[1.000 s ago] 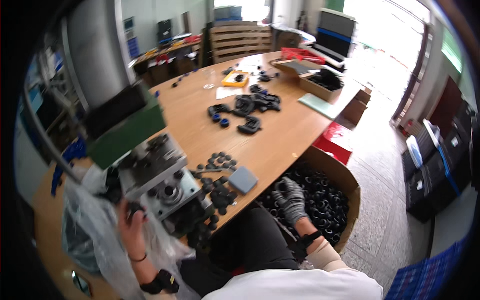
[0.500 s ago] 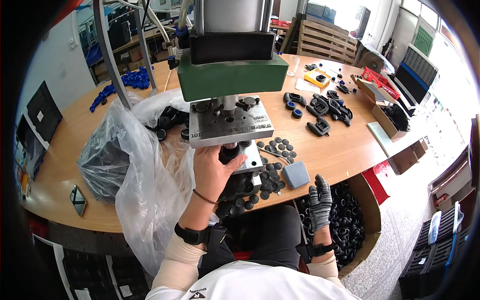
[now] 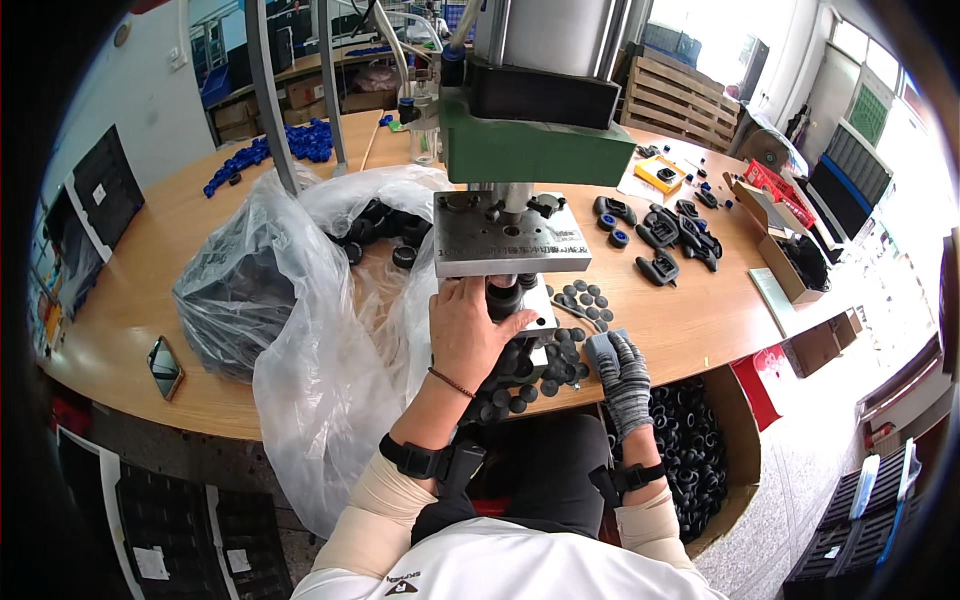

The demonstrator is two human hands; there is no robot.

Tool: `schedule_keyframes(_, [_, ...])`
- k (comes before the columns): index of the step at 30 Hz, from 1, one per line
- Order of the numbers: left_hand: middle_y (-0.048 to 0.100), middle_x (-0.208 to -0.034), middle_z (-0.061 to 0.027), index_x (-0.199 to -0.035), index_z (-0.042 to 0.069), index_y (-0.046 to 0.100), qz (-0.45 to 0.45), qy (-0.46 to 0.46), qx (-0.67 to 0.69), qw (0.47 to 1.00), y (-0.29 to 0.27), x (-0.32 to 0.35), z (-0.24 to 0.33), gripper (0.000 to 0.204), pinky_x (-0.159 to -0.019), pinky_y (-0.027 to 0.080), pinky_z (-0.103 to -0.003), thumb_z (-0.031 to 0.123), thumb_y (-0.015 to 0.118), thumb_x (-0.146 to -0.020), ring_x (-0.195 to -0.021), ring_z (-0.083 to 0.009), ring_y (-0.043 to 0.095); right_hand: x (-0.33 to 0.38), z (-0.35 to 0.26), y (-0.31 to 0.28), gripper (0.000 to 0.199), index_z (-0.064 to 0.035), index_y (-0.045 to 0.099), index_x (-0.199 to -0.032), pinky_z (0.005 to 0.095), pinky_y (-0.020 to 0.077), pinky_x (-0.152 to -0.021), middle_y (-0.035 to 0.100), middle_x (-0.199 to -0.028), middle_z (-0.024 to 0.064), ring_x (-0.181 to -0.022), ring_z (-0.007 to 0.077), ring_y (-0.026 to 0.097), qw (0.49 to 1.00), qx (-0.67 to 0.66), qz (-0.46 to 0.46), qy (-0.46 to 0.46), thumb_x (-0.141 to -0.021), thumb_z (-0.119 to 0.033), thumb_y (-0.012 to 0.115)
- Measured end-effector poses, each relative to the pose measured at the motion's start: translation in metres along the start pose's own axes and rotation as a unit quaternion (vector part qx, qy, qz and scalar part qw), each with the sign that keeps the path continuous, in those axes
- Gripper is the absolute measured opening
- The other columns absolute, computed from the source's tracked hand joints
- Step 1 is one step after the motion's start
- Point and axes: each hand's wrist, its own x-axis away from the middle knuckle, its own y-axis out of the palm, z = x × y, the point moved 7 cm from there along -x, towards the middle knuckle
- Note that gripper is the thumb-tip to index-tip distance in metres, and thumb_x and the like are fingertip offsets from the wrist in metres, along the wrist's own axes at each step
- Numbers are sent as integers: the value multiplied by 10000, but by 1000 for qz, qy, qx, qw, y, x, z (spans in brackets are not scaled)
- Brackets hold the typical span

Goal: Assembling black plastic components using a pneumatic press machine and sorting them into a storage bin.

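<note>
My bare left hand [image 3: 468, 332] reaches under the steel plate [image 3: 510, 238] of a bench press with a green head [image 3: 540, 150]. Its fingers grip a black round part [image 3: 503, 298] on the press base. My right hand [image 3: 625, 375], in a grey knit glove, lies at the table's front edge with nothing in it. Its fingertips rest against a small grey-blue block [image 3: 598, 345]. Loose black round caps [image 3: 578, 298] lie just right of the press, and more are piled [image 3: 530, 372] between my two hands.
A big clear plastic bag [image 3: 300, 290] of black parts fills the table left of the press. An open box of black rings [image 3: 690, 450] stands below the table edge. Black caster-like parts [image 3: 675, 232], a yellow box [image 3: 660, 175], a cardboard box [image 3: 790, 255], blue parts [image 3: 265, 152] and a phone [image 3: 165, 366] also lie around.
The view has swung from the right side of the table to the press. My left hand rose to the part under the plate. My right hand came up from the box to the table edge.
</note>
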Motion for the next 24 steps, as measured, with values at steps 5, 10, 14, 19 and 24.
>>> schedule_keyframes(5, [622,-964,-156,-1100,8,554,59,15,65,996,-28,15,-12,552,-800,457,-412,379,751,-742,-891,-343,584,3,33,36,427,-160,504,-1311,592,176,-1073,430,-1412,57,-1345,275,319,964,246,-85,-58,-936,-355,454])
schedule_keyframes(10, [612,-1045,-135,-1153,26,555,94,-58,-58,992,-9,-7,-166,440,-903,412,-410,238,689,-790,-1017,-320,541,-9,9,23,418,-152,542,-1274,575,197,-1071,489,-1354,75,-1315,290,362,965,243,-98,-28,-930,-374,462])
schedule_keyframes(14, [591,-1119,-153,-1199,31,529,-10,-52,-217,975,42,-29,-232,485,-952,387,-392,220,690,-783,-1080,-323,502,-15,-17,6,376,-62,585,-1205,429,388,-972,582,-1165,187,-1127,351,508,998,50,-5,-37,-887,-264,570])
schedule_keyframes(19, [489,-1247,-180,-1261,77,495,-194,-140,-198,950,86,-40,-278,563,-966,399,-393,247,706,-768,-1107,-351,485,-17,-118,-9,429,8,559,-1204,356,434,-939,562,-1186,187,-1058,293,562,973,-188,36,-128,-808,-116,670])
schedule_keyframes(24, [484,-1148,-187,-1238,88,516,-108,-213,-115,964,32,-42,-244,537,-902,451,-423,164,694,-737,-1058,-361,522,-38,-198,0,481,21,557,-1149,380,483,-815,594,-1082,193,-933,316,593,955,-205,36,-212,-767,-205,740])
